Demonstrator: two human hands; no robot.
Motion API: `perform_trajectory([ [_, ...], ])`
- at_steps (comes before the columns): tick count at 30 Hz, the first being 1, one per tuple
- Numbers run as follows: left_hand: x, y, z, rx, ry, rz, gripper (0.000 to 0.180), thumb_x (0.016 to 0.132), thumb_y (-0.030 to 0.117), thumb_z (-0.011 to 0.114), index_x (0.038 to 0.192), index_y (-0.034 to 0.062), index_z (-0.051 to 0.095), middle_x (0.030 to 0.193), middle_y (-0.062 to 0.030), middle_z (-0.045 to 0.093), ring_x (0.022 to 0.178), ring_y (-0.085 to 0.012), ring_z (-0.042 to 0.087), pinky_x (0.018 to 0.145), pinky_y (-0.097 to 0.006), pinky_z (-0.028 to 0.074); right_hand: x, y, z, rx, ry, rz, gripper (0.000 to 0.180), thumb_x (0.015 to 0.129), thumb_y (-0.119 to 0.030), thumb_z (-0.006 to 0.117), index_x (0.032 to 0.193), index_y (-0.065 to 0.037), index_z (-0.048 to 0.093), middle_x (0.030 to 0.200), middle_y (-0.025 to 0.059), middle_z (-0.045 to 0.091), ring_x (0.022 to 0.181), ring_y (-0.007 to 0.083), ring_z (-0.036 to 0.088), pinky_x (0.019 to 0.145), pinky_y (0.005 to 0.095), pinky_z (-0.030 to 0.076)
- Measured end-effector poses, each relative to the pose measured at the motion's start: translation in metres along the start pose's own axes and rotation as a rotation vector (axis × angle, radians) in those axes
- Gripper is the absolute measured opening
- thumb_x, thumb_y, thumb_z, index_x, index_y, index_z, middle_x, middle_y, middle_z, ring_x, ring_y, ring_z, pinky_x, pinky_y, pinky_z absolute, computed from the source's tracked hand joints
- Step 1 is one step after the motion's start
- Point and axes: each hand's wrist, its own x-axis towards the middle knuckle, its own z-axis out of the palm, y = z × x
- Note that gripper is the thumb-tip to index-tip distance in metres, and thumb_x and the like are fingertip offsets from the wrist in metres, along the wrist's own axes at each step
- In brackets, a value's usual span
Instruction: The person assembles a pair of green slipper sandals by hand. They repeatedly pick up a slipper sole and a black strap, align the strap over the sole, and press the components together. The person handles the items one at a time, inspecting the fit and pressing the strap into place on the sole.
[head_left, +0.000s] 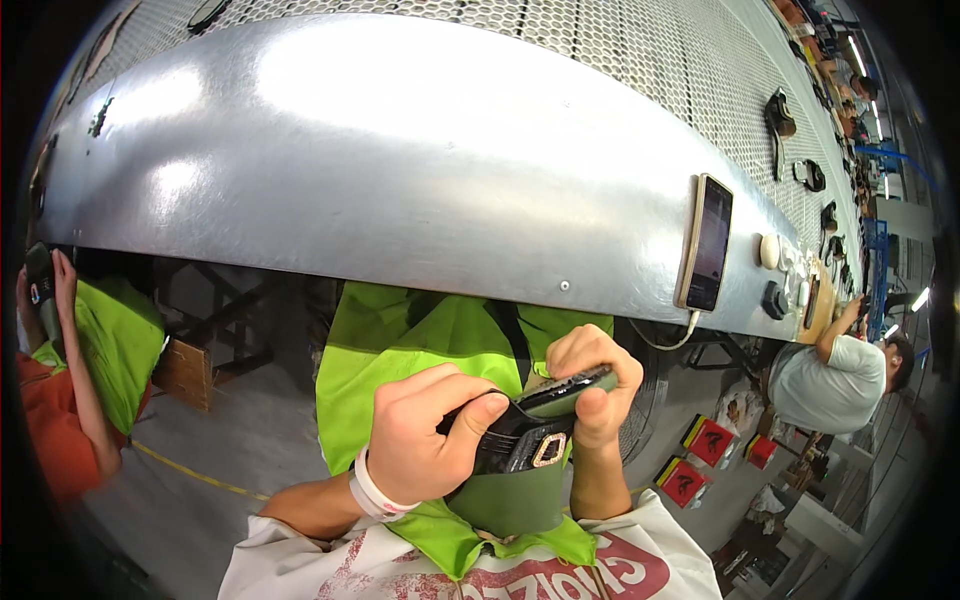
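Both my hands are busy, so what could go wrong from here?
Your left hand and right hand hold the black shoe clear of the metal table, so it could slip and scuff its ornate buckle. The white cable droops off the table's edge; a snag might drag the phone down.

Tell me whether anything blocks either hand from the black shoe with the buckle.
Nothing visible does: the left hand and the right hand both grip the shoe directly.

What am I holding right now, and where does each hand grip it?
A black-and-green buckled shoe: your left hand grips its black upper, and your right hand holds its far end.
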Motion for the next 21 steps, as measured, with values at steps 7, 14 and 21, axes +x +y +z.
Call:
perform_trajectory([
  [7, 0.031, -0.068, -0.014, -1.029, -1.065, -0.786, 0.039, 0.081, 0.029, 0.076, 0.066, 0.0065, 0.049, 0.061, 0.0043, 0.050, 0.055, -0.0041, 0.045, 0.051, -0.022, 0.033, 0.008, 0.001, 0.020, 0.122, -0.184, -0.172, 0.045, 0.072, -0.036, 0.078, 0.065, 0.002, 0.054, 0.061, 0.0071, 0.052, 0.052, 0.0183, 0.048, 0.050, 0.0312, 0.040],
  [14, 0.014, 0.003, -0.027, 0.012, -0.319, 0.014, 0.021, 0.081, 0.007, 0.068, 0.095, -0.0074, 0.066, 0.092, -0.0160, 0.069, 0.081, -0.0270, 0.067, 0.075, -0.035, 0.052, 0.011, 0.011, 0.007, 0.184, -0.211, 0.117, 0.039, 0.069, -0.036, 0.074, 0.080, -0.001, 0.060, 0.078, 0.0056, 0.055, 0.065, 0.0127, 0.044, 0.058, 0.0272, 0.033],
  [21, -0.009, -0.024, -0.011, -0.625, -0.230, -0.304, 0.055, 0.077, 0.014, 0.075, 0.121, -0.0106, 0.053, 0.117, -0.0228, 0.063, 0.104, -0.0272, 0.063, 0.093, -0.035, 0.047, 0.023, 0.002, -0.013, 0.204, -0.475, 0.219, 0.049, 0.068, -0.021, 0.076, 0.110, 0.003, 0.068, 0.095, 0.0101, 0.073, 0.070, 0.0105, 0.042, 0.062, 0.0257, 0.035],
])
